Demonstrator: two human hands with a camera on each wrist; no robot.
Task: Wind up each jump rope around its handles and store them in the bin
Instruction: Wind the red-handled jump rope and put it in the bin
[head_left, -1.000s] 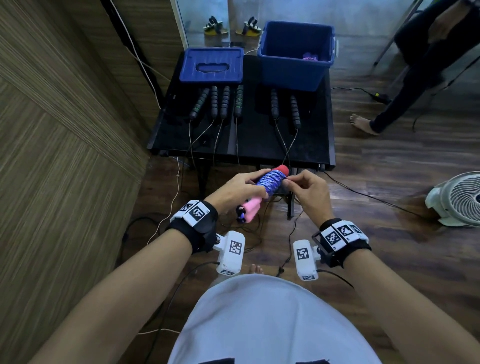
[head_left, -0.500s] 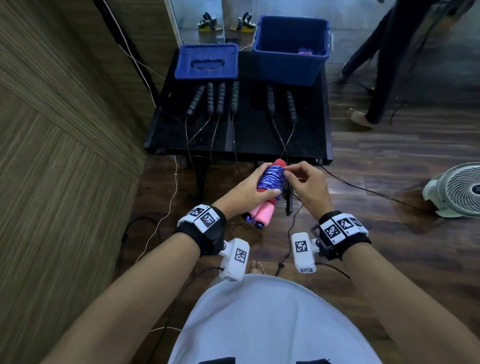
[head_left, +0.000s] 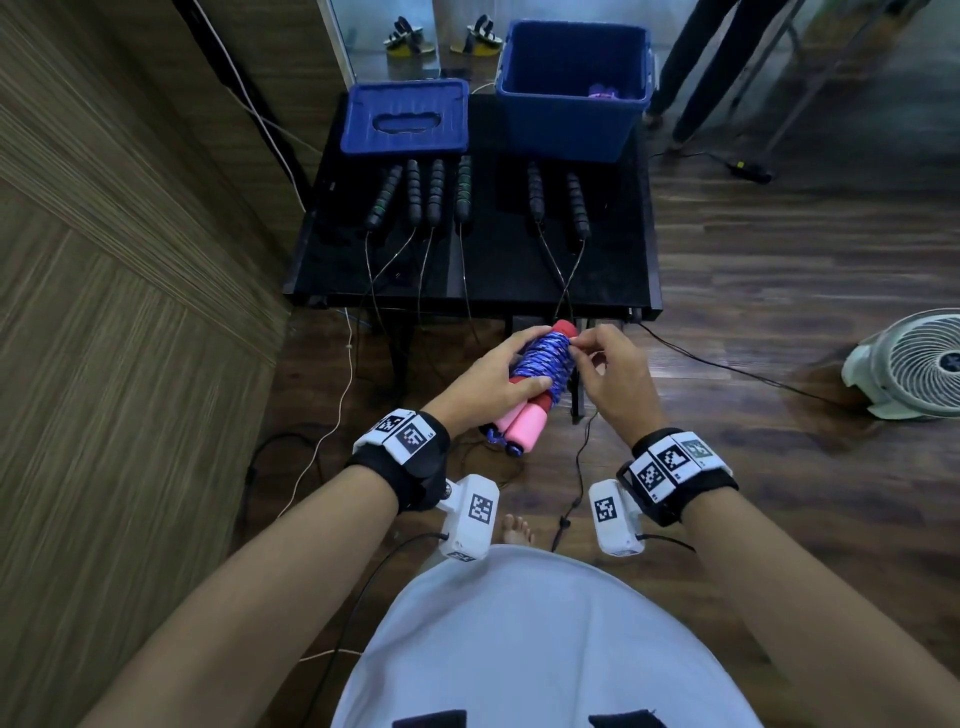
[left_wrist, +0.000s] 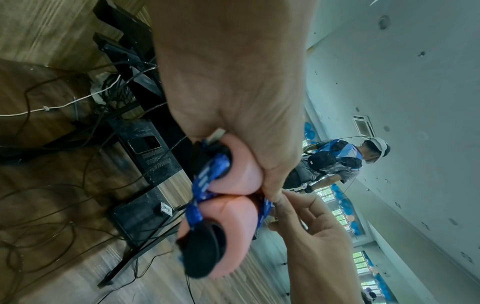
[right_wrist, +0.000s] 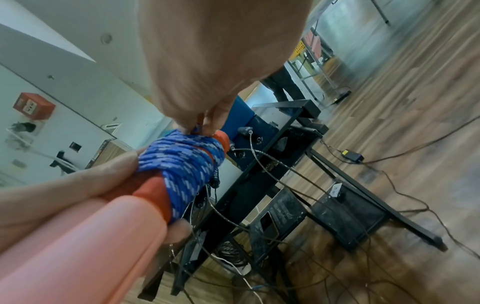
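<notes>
A jump rope with two pink handles (head_left: 524, 423) (left_wrist: 233, 174) (right_wrist: 85, 242) and red tips is held in front of me, its blue patterned rope (head_left: 543, 358) (right_wrist: 182, 162) wound round both handles. My left hand (head_left: 488, 379) (left_wrist: 233, 92) grips the bundle from the left. My right hand (head_left: 605, 366) (right_wrist: 207, 67) pinches the rope's end at the top of the winding, by the red tip (head_left: 565, 328). The blue bin (head_left: 571, 93) stands open at the table's back right with a purple bundle (head_left: 602, 92) inside. Black-handled ropes (head_left: 431, 192) (head_left: 556, 200) lie on the black table (head_left: 498, 270).
The blue bin lid (head_left: 405, 117) lies at the table's back left. Thin cables hang over the table's front edge onto the wooden floor. A white fan (head_left: 914, 364) sits on the floor at right. A person's legs (head_left: 696, 62) stand behind the bin. A wood-panel wall runs along the left.
The bundle has turned more upright in my left hand. My right hand has moved up to the top of the winding. The person in the background has walked left.
</notes>
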